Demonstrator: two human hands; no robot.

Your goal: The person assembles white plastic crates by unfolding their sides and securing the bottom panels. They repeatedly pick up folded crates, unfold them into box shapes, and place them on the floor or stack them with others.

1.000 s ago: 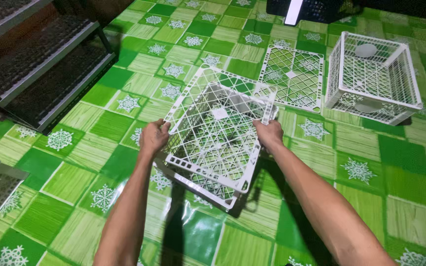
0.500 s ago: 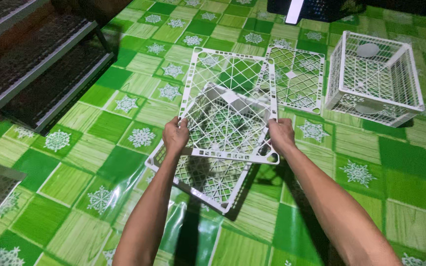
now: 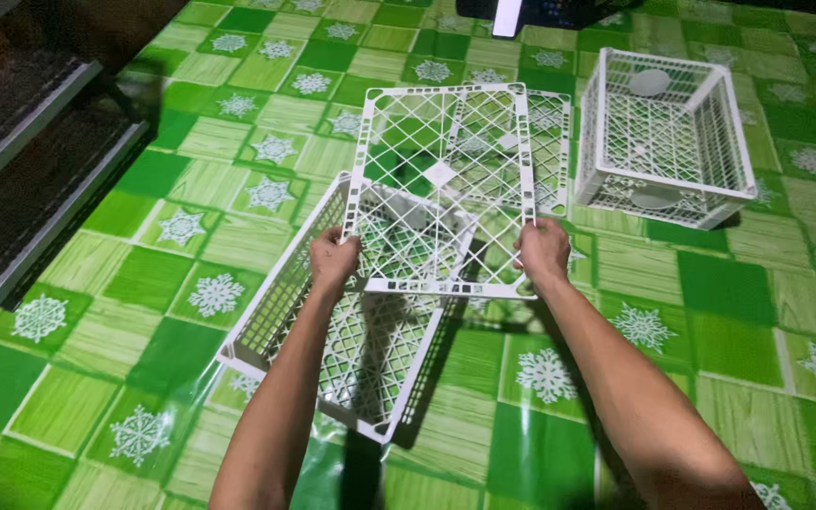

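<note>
Between both hands, white lattice panel (image 3: 441, 175) tilts, unbroken.

Both your bare forearms reach up from the lower edge of the view, angled inward toward each other. Your left hand (image 3: 334, 260) is closed with its fingers curled around the near left corner of the white lattice panel (image 3: 441, 184), knuckles facing you. Your right hand (image 3: 542, 250) grips the panel's near right corner, thumb on top and fingers wrapped under the rim. Your wrists are straight, both about level with the panel's near edge.
</note>
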